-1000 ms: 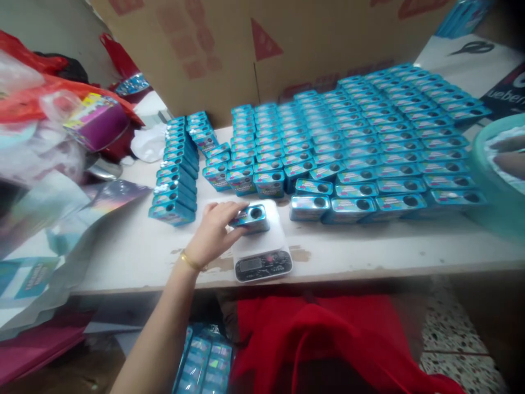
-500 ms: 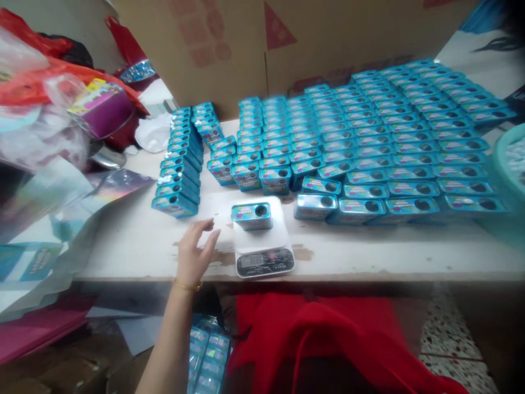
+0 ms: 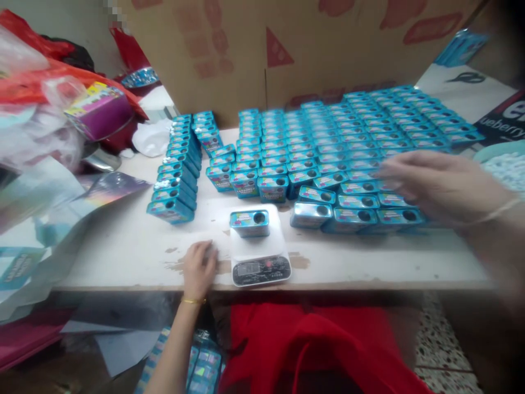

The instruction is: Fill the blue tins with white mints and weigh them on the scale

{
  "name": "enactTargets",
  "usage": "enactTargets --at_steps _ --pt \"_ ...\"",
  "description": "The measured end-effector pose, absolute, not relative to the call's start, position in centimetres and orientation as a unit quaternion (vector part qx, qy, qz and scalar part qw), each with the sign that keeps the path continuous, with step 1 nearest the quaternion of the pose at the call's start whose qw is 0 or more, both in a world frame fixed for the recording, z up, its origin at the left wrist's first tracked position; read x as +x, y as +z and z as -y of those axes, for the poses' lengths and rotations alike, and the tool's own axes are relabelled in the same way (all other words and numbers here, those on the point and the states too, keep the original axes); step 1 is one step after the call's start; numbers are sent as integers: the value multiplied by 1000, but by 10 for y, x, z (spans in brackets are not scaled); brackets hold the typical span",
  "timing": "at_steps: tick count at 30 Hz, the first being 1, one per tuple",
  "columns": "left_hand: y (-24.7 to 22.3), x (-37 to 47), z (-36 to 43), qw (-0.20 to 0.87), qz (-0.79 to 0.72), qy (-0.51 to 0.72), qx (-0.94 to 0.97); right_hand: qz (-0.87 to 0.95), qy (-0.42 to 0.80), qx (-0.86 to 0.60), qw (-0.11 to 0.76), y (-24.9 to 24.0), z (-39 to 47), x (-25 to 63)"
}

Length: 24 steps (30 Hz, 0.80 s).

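A blue tin (image 3: 249, 223) with a dark round opening in its top stands on a white kitchen scale (image 3: 260, 249). My left hand (image 3: 199, 265) rests on the table left of the scale, fingers loosely bent and a little apart, holding nothing visible. Blurred by motion, my right hand (image 3: 443, 183) is above the right-hand rows of tins (image 3: 356, 189). Its fingers are pressed together and point left. Whatever may be between them is hidden.
More blue tins (image 3: 174, 205) stand in a column at left, some with white pieces on top. At right, a pale green bowl (image 3: 498, 148) holds white pieces. A large cardboard box (image 3: 246, 60) backs the table. Plastic bags (image 3: 36, 131) and wrapping sheets lie left.
My right hand has come into view from the right. My left hand has lowered to the table, its fingers more bent. The view has shifted slightly; the tin stays on the scale.
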<state>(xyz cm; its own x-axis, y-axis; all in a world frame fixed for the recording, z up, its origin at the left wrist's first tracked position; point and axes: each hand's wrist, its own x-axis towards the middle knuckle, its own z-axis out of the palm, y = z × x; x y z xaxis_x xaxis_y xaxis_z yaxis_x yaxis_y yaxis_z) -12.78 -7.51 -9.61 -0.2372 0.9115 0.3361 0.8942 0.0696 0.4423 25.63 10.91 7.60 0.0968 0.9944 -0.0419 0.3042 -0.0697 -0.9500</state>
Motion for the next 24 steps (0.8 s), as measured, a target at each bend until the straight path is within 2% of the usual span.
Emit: enactTargets --at_steps 2,3,7,14,19,22,24 --pt "-96 -129 76 16 -731 294 616 622 486 -519 326 79 -99 208" --pt "-96 -129 76 16 -731 295 615 668 489 -465 314 79 -93 184" --pt "-97 -130 79 20 -733 302 609 826 389 -321 251 69 -77 112" --pt "-98 -131 79 26 -726 328 603 905 280 -294 129 52 -78 94" --pt "-98 -131 80 31 -729 330 599 908 275 -298 103 55 -75 91" --pt "-98 -130 80 32 -731 333 595 891 303 -306 142 59 -76 92" --pt "-99 -129 80 31 -730 337 594 849 383 -315 181 62 -78 96"
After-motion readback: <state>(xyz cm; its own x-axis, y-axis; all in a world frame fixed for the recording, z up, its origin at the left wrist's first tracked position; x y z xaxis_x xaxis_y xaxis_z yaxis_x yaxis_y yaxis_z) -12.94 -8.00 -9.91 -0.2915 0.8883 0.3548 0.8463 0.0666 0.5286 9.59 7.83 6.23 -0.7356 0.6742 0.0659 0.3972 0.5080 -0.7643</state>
